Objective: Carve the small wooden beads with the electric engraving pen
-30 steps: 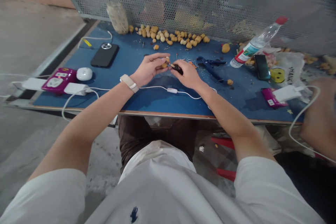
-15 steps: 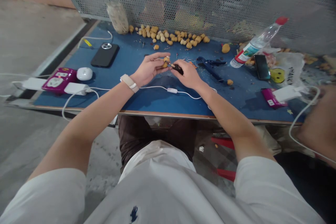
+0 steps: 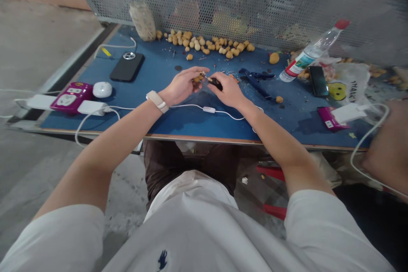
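Observation:
My left hand (image 3: 184,84) is closed around a small tan nut-like piece (image 3: 196,79) over the middle of the blue table (image 3: 191,121). My right hand (image 3: 227,89) grips a small black-handled tool (image 3: 214,82), and its thin tip touches the piece. The two hands meet fingertip to fingertip. A white cord with an inline switch (image 3: 209,110) runs just in front of both wrists. A pale band sits on my left wrist (image 3: 157,100).
Several tan pieces (image 3: 207,44) lie in a row at the table's back by the mesh screen (image 3: 223,0). A black phone (image 3: 127,66), white case (image 3: 102,89) and magenta power strip (image 3: 70,97) lie left. A bottle (image 3: 310,53), blue pliers (image 3: 255,79) and another person's arm (image 3: 387,153) are right.
My left hand has turned palm-down and lowered a little, so the tan piece is more covered by its fingers. The right hand and tool have stayed in place.

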Demonstrator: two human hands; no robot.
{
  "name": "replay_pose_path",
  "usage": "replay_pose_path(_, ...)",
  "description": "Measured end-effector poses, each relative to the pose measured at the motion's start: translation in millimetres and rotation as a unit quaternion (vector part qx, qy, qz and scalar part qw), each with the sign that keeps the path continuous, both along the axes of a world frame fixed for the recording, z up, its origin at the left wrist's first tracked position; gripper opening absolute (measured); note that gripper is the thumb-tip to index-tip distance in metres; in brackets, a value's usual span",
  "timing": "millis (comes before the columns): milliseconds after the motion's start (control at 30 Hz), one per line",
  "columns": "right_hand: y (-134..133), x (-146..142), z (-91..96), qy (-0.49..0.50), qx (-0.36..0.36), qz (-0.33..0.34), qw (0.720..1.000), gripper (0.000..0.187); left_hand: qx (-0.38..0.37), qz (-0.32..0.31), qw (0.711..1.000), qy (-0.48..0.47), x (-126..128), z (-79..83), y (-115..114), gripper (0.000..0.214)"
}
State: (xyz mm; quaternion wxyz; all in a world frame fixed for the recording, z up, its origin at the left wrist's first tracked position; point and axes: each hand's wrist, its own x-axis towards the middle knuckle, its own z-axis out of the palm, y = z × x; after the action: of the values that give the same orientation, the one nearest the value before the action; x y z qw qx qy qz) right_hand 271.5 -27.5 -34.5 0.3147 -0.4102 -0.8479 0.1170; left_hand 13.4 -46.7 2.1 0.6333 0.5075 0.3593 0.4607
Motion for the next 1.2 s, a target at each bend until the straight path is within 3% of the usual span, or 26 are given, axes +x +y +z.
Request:
replay_pose_path(100,-3,-1,2.6,-0.006,-0.009,0.005,1.0,0.049,-0.02,-0.001,1.0,-0.002,2,-1.8,2,0.018)
replay_pose_path(233,-6,-3,6.3,-0.012,-0.013,0.012,1.0,0.044,-0.028,0.016,0.999,-0.004,6,-1.5,1,0.027)
replay_pose_path(1000,-5,-4,2.8,0.001,-0.008,0.014,1.0,0.049,-0.018,0.007,1.0,0.012,8,7.3,-4,0.012)
replay_pose_path(1200,-5,-3,2.2,-0.011,-0.006,0.019,1.0,0.046,-0.023,0.022,0.999,0.007,11,10.8,-8,0.021)
